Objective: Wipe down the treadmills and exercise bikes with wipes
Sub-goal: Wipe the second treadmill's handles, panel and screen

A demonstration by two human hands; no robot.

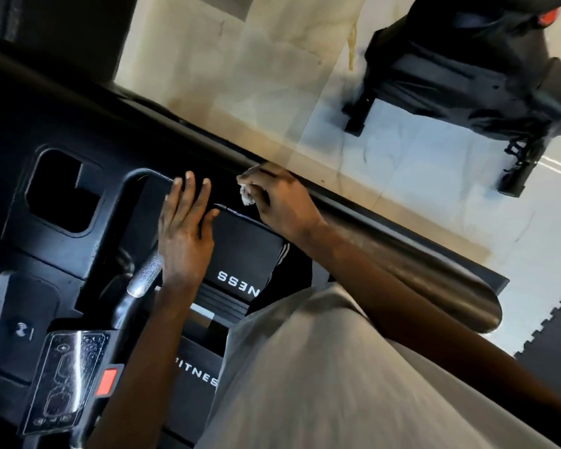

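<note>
**Wipe at the console's far edge**

Your right hand (280, 200) has its fingers curled round a crumpled white wipe (246, 197) and holds it against the far edge of the treadmill console (78, 254), just beside the long dark handrail (418, 264) that runs along the console's side. Your left hand (185, 231) lies flat at the same edge with its fingers straight and together, gripping nothing. A red stop button (106, 381) sits on the console's near part, and a cup-holder recess (62, 192) is sunk into it. Another black machine (467, 76) stands on the pale floor, well apart from the console.
</note>
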